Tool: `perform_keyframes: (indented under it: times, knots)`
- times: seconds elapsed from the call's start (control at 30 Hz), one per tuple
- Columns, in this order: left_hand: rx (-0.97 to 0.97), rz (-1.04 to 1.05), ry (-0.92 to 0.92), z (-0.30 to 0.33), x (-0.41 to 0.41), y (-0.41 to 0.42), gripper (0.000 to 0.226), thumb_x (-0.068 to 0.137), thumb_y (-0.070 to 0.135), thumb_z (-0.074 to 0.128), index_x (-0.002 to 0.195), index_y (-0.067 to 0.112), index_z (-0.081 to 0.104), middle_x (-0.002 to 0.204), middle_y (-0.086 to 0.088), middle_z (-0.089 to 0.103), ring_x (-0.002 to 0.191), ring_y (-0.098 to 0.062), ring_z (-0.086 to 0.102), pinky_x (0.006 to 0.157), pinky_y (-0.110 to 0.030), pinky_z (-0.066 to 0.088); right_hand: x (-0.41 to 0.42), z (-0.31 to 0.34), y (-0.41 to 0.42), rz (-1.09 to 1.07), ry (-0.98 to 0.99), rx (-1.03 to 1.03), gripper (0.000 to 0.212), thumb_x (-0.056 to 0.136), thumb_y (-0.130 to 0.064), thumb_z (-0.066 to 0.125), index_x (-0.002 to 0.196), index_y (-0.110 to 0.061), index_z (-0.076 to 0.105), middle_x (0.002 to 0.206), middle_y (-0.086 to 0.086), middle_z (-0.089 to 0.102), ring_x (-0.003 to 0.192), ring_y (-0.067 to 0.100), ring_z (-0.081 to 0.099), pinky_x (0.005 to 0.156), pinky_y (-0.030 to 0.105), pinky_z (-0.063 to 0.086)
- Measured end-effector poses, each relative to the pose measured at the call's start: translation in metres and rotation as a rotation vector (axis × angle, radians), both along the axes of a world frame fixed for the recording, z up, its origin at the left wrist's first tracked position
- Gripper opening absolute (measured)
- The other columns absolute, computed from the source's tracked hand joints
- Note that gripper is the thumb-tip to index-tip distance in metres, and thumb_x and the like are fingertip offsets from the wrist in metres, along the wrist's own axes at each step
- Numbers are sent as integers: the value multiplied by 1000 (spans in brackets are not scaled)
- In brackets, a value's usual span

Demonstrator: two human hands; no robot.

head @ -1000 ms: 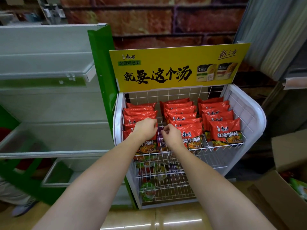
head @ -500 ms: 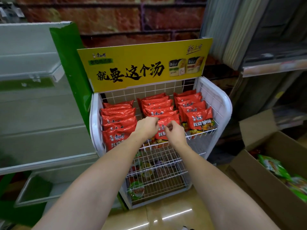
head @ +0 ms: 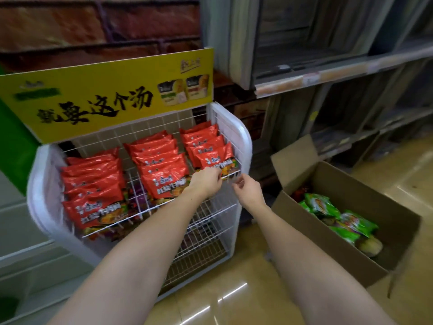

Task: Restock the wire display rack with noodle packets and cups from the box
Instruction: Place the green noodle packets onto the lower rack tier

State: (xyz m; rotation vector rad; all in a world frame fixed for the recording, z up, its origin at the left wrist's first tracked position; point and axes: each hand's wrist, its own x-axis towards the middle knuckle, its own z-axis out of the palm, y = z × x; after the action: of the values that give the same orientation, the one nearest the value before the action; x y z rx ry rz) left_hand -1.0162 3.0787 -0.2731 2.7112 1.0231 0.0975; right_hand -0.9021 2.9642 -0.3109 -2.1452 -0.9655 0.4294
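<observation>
The white wire rack [head: 243, 137] under a yellow sign carries three rows of red noodle packets [head: 161, 170] on its top shelf. At the shelf's front right corner my left hand [head: 206, 181] curls its fingers over the bottom edge of the front red packet [head: 216, 160] in the right row. My right hand [head: 247, 190] hovers just right of it, off the front wire, fingers loosely curled and holding nothing. An open cardboard box [head: 328, 249] on the floor to the right holds green noodle packets [head: 337, 216]. Darker packets and cups show dimly through the lower shelves.
Dark wooden shelving [head: 328, 73] stands behind the box at the right. A pale shelf unit with a green upright [head: 14, 146] adjoins the rack on the left. Glossy tan floor [head: 234, 289] lies below my arms.
My view has swung right, bringing the box fully in. Both hands moved from the middle row's front packet to the right row's front; my right hand has come off the packets.
</observation>
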Motion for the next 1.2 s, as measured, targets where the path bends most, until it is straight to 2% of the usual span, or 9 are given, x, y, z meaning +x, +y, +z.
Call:
perform_keyframes:
  times: [0.17, 0.23, 0.33, 0.53, 0.77, 0.93, 1.07, 1.2]
  knots:
    - [-20, -82, 10, -12, 67, -45, 18, 98, 29, 52, 102, 16, 64, 105, -10, 68, 98, -33, 65, 68, -33, 43, 64, -17, -60, -128, 68, -57, 9, 94, -27, 65, 93, -19, 60, 79, -5, 62, 84, 20, 62, 71, 28, 44]
    - [-32, -105, 17, -18, 89, -63, 15, 98, 30, 52, 97, 18, 62, 99, -8, 67, 96, -31, 65, 69, -33, 43, 84, -24, -81, -169, 99, -60, 9, 94, -26, 64, 95, -18, 61, 81, -3, 63, 85, 21, 63, 68, 30, 48]
    - [-73, -119, 9, -26, 122, -85, 13, 99, 31, 52, 88, 23, 55, 92, -3, 63, 91, -28, 65, 69, -33, 45, 115, -37, -107, -202, 118, -77, 8, 95, -26, 63, 95, -19, 60, 82, -4, 63, 86, 22, 63, 79, 32, 50]
    - [-158, -208, 26, -38, 177, -109, 13, 100, 29, 52, 90, 22, 58, 90, 2, 61, 83, -21, 59, 66, -33, 43, 162, -58, -138, -304, 115, -108, 4, 95, -21, 59, 92, -20, 58, 86, 1, 64, 85, 24, 62, 79, 38, 54]
    - [-193, -316, 76, -61, 238, -95, 15, 100, 30, 53, 101, 20, 63, 100, -4, 66, 90, -25, 63, 75, -39, 54, 207, -82, -127, -418, 97, -132, 6, 94, -21, 59, 96, -16, 61, 93, 5, 65, 86, 24, 61, 77, 37, 52]
    - [-197, -387, 104, -71, 288, -63, 16, 100, 29, 53, 103, 17, 64, 101, -5, 67, 91, -27, 64, 79, -41, 56, 242, -93, -115, -439, 93, -222, 4, 93, -18, 61, 95, -15, 61, 94, 3, 65, 88, 26, 62, 77, 36, 51]
    - [-220, -423, 132, -79, 321, -41, 13, 99, 30, 54, 101, 21, 63, 99, -2, 66, 90, -24, 64, 81, -42, 56, 266, -100, -107, -483, 128, -277, 1, 93, -17, 59, 91, -17, 59, 90, 2, 63, 84, 25, 61, 72, 32, 48]
    - [-253, -458, 169, -92, 344, -29, 14, 100, 27, 53, 105, 20, 63, 103, -4, 66, 91, -24, 64, 82, -44, 56, 282, -114, -100, -512, 122, -329, 6, 93, -19, 60, 98, -16, 62, 101, 4, 65, 92, 25, 61, 77, 33, 50]
